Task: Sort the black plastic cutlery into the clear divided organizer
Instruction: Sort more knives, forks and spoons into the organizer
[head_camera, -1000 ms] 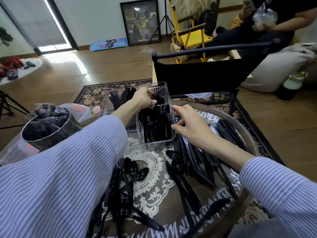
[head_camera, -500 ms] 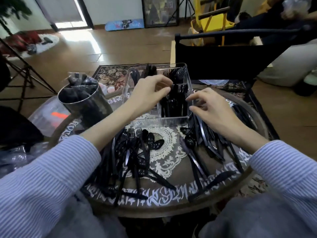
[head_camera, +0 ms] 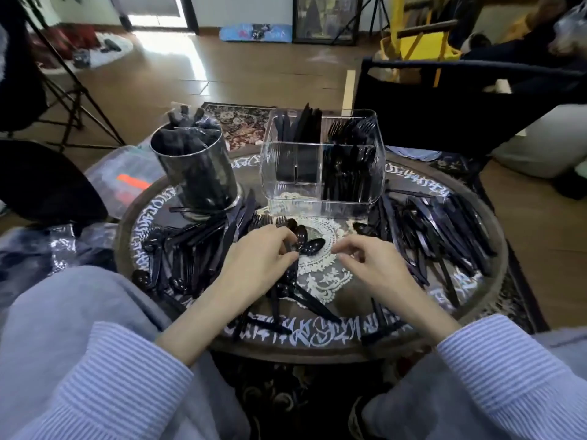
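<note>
Round, script-edged bench (head_camera: 470, 315) carries everything; white lettering on its rim is unreadable; my left grip (head_camera: 254, 265) pinches spoons (head_camera: 305, 244) at centre; my right grip (head_camera: 371, 265) hovers loosely curled, holding nothing; clear organizer (head_camera: 320, 198) at 12 o'clock; steel canister (head_camera: 197, 173) at 10; knives (head_camera: 438, 230) at 3.

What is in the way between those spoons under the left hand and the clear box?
Nothing visible blocks it. The left hand touches the spoons; whether it grips one is unclear. Bare lace-patterned table lies between them and the clear organizer, whose top is open. The metal canister stands off to the left.
</note>
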